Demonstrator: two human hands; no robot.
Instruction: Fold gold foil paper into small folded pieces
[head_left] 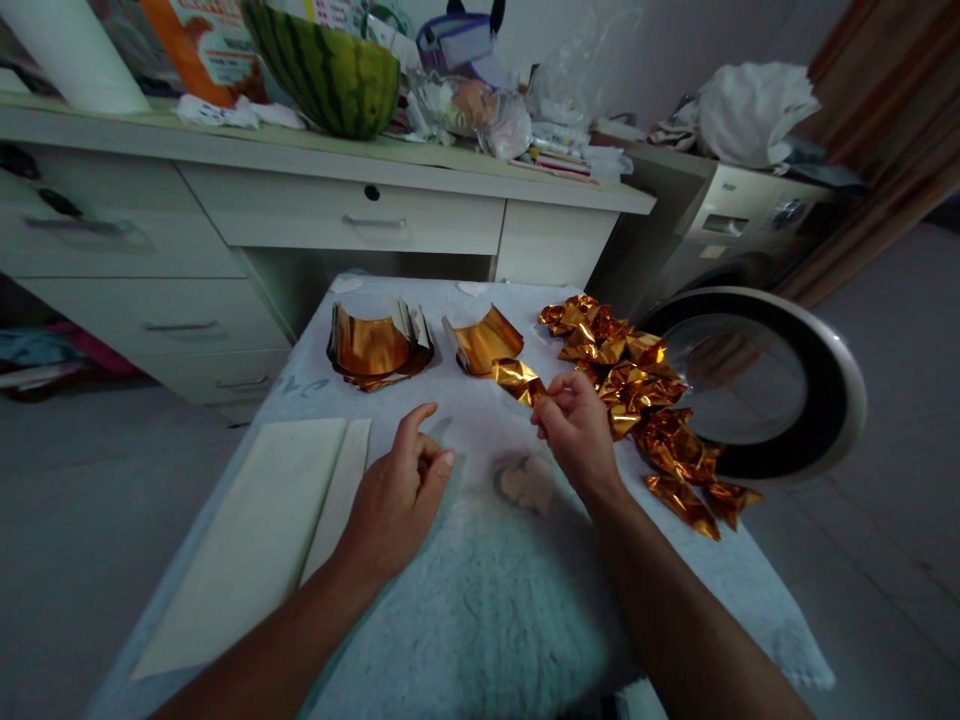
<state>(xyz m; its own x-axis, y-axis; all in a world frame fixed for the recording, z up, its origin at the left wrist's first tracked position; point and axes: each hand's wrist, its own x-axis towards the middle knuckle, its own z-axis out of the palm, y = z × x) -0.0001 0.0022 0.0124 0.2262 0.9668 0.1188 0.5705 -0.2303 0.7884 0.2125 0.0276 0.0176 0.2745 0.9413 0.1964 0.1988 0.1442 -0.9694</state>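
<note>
Between finger and thumb of my right hand (576,430) is one end of a folded gold foil piece (517,380). My left hand (405,485) is raised over the cloth, its fingers apart and nothing in them. Beyond the hands, a curved stack of gold foil sheets (371,345) stands at the back left, and a smaller curved gold sheet (489,340) lies beside it, next to the held piece. A heap of folded gold foil pieces (622,375) spreads along the right side. Cream paper (247,530) lies flat at the left.
A pale cloth (480,600) covers the low table. Behind it stands a white desk (442,215) with a cut watermelon (330,75) and plastic bags on top. At the right, a washing machine's round door (757,380) hangs open close to the foil heap.
</note>
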